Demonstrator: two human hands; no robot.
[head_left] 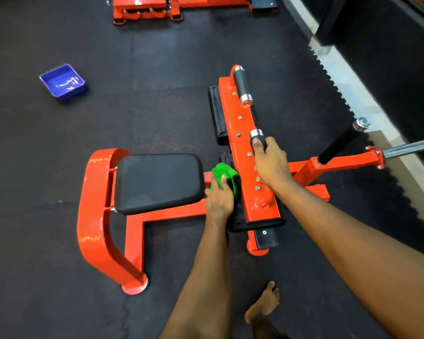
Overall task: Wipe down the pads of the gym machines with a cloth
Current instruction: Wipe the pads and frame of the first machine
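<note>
Green cloth (222, 171) sits bunched in the left hand (218, 199), gripped and pressed against the black vinyl pad (240, 216) under the orange steel bar (245, 148). The right hand (271, 165) wraps the black handle (257, 139) (a useful brace). Firm strokes along the pad's rounded edge should serve, then the smooth seat pad (157, 183).

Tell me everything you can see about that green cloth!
The green cloth is bright green, soft-looking and bunched up, with a darker fold on its right side. The left hand grips it from above, thumb on top, and holds it against the black pad under the orange bar, just right of the seat pad.
</note>
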